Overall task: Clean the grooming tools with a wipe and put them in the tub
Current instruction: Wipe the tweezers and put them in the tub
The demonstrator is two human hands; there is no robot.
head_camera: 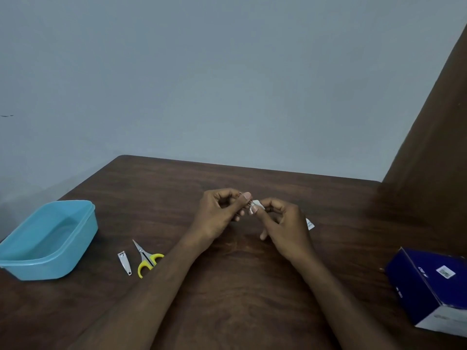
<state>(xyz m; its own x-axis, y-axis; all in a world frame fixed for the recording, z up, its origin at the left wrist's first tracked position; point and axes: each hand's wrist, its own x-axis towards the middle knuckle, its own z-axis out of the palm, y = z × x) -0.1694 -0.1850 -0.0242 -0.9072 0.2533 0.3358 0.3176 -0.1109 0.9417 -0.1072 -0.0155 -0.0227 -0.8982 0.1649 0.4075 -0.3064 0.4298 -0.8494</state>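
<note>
Leftmost, blue tub [48, 239] at the table's [227, 286] left edge, nail clipper [124, 262] and yellow-handled scissors [147, 258] beside it, mid-table left hand [219, 213] pinching a small metal tool [246, 202], right hand [285, 223] pinching a white wipe [255, 206] against it, blue box [432, 286] at the right edge.

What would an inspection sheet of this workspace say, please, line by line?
Surface: dark wooden table, against a blue-grey wall.
Job's things: blue tub at the left, no tools seen in it; nail clipper and yellow-handled scissors lie on the table beside it, apart from each other; a small metal tool, too small to name; white wipe.
Clutter: dark blue box at the right; a white packet partly hidden behind the right hand.
Grip: left hand pinches the metal tool; right hand pinches the wipe against it.
Cables: nothing seen.
Surroundings: brown curtain at the right.
</note>
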